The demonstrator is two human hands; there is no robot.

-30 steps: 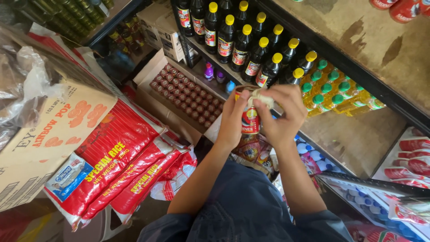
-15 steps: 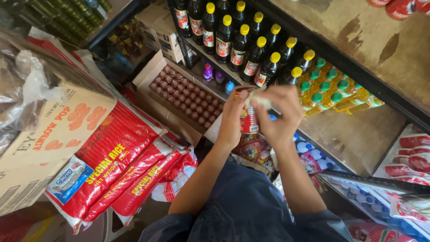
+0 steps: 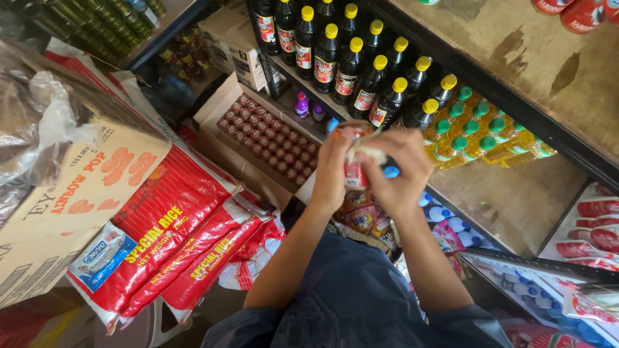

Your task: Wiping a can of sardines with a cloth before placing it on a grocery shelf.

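Note:
Both my hands are raised in front of a shop shelf, closed around a small red can (image 3: 354, 174). My left hand (image 3: 332, 169) grips the can's side. My right hand (image 3: 398, 169) holds it from the other side and presses a pale cloth or wrapper (image 3: 366, 153) against its top. Most of the can is hidden by my fingers. Just beyond my hands stand dark sauce bottles with yellow caps (image 3: 361, 71) and yellow oil bottles with green caps (image 3: 477, 135).
An open carton of small red-topped cans (image 3: 267, 138) sits below the shelf. Red rice sacks (image 3: 174, 232) lean at the left beside a cardboard box (image 3: 71, 212). Sachets and packets (image 3: 361, 216) lie under my hands. A bare shelf board (image 3: 516, 64) runs at upper right.
My hands have stayed together on the can, shifting slightly as the right hand works the cloth over its top. The view has barely moved.

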